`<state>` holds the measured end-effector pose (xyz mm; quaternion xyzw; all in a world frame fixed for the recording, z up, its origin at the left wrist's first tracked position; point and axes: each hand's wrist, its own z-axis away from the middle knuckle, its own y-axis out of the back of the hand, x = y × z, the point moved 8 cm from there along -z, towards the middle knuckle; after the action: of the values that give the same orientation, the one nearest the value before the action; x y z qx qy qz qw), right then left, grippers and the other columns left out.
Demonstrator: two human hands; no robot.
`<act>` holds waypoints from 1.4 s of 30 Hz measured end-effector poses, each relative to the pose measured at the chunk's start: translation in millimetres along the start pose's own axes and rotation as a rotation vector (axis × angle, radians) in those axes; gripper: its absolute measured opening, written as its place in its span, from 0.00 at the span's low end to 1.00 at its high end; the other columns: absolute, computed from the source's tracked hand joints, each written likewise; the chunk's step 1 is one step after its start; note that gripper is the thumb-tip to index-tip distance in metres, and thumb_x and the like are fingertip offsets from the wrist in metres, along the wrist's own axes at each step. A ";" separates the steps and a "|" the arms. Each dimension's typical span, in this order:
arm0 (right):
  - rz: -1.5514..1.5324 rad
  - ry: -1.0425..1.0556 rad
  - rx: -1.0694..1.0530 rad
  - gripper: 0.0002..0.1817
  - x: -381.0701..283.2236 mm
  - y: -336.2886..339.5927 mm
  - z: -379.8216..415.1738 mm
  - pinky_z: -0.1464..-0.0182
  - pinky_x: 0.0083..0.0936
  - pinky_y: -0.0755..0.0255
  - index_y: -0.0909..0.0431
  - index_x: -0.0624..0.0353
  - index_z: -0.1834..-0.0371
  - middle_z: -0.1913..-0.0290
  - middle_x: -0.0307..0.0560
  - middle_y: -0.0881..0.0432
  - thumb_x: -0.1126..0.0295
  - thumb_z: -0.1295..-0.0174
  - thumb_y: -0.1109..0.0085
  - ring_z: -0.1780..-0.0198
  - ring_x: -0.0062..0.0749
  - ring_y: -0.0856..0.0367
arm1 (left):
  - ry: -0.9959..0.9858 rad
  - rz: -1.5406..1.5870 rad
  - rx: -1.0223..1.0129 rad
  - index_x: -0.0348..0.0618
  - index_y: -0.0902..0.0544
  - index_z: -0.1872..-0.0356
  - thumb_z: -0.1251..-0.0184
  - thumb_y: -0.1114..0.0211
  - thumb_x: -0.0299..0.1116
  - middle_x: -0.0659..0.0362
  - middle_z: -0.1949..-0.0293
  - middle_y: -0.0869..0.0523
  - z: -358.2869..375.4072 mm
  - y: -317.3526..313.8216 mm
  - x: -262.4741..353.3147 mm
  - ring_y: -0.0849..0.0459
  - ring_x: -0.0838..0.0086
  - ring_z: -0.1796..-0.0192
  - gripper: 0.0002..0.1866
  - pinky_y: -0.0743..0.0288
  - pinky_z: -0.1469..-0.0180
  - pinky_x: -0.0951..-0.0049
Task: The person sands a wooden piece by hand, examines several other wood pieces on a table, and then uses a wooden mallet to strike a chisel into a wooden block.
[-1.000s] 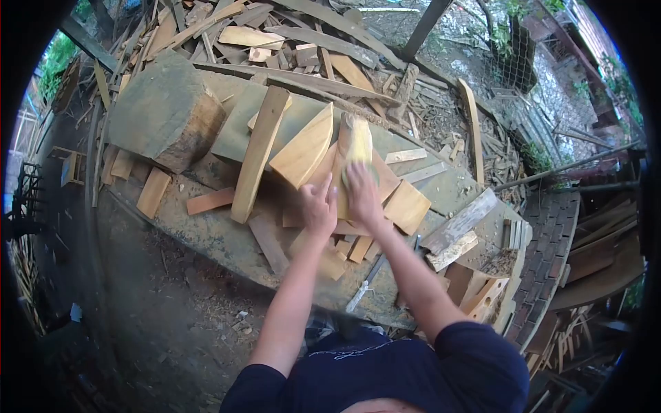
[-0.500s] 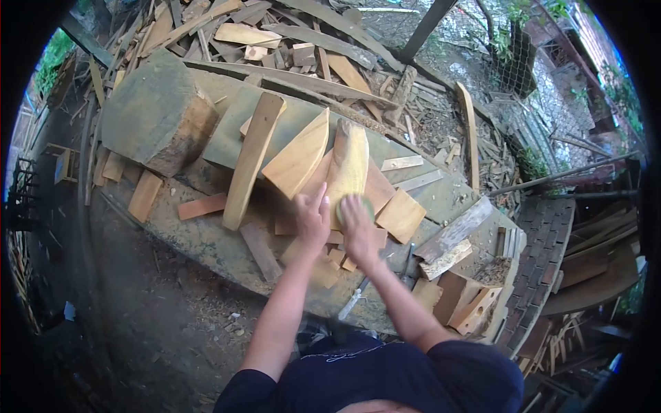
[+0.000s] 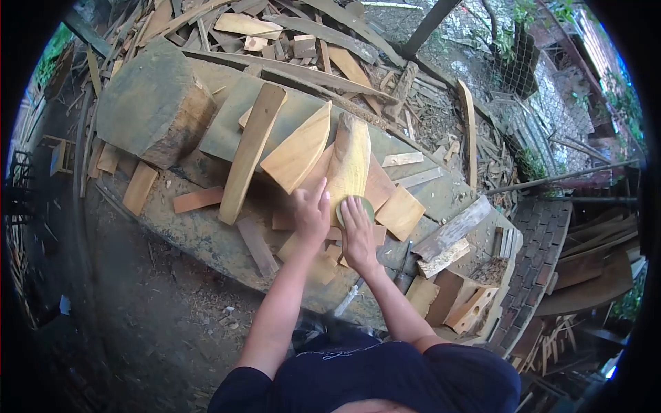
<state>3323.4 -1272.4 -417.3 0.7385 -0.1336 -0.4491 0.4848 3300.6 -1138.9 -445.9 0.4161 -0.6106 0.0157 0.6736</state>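
A pale, curved wood piece (image 3: 351, 155) lies lengthwise on a reddish board (image 3: 379, 180) on the workbench. My right hand (image 3: 356, 230) is flat, fingers stretched, on a round greenish disc (image 3: 368, 208) at the near end of that piece. Beside it on the left, my left hand (image 3: 312, 213) has its index finger extended and its thumb raised; the other fingers look bent, and nothing shows in them. A pointed wood wedge (image 3: 299, 150) and a long wooden bar (image 3: 253, 155) are left of the curved piece.
A thick wood block (image 3: 155, 103) sits at the bench's left end. Wood offcuts (image 3: 401, 212) lie around, with a screwdriver-like tool (image 3: 403, 275) and a drilled block (image 3: 471, 310) at the right. Scrap wood (image 3: 303, 45) is piled behind the bench (image 3: 200, 244).
My right hand has shifted slightly and shows more sharply, its fingers straight on the disc. The whole view has moved a little; my left hand keeps nearly the same pose.
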 end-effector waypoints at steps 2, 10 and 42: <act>0.047 0.069 0.074 0.28 13.4 -0.6 -35.1 0.26 0.49 0.50 0.34 0.65 0.32 0.29 0.64 0.36 0.78 0.38 0.48 0.26 0.58 0.43 | 0.030 -0.003 -0.028 0.54 0.20 0.39 0.29 0.42 0.40 0.51 0.61 0.30 0.2 -1.2 -0.8 0.23 0.59 0.61 0.19 0.26 0.56 0.62; 0.037 0.085 0.150 0.29 46.6 -14.0 -84.3 0.25 0.46 0.53 0.38 0.63 0.29 0.27 0.61 0.39 0.74 0.35 0.54 0.24 0.55 0.46 | 0.039 -0.026 -0.041 0.54 0.20 0.39 0.28 0.43 0.40 0.51 0.60 0.30 -0.7 1.6 3.4 0.23 0.59 0.62 0.19 0.26 0.56 0.62; 0.125 0.003 -0.026 0.28 4.2 -8.6 4.5 0.25 0.46 0.50 0.37 0.63 0.29 0.27 0.61 0.38 0.74 0.35 0.51 0.25 0.56 0.44 | 0.001 -0.008 0.001 0.54 0.20 0.40 0.28 0.44 0.40 0.51 0.60 0.30 -2.8 0.3 2.6 0.24 0.59 0.60 0.19 0.26 0.56 0.61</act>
<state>3320.1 -1273.5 -427.3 0.7231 -0.1726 -0.4186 0.5217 3303.4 -1138.3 -443.3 0.4191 -0.6085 0.0135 0.6737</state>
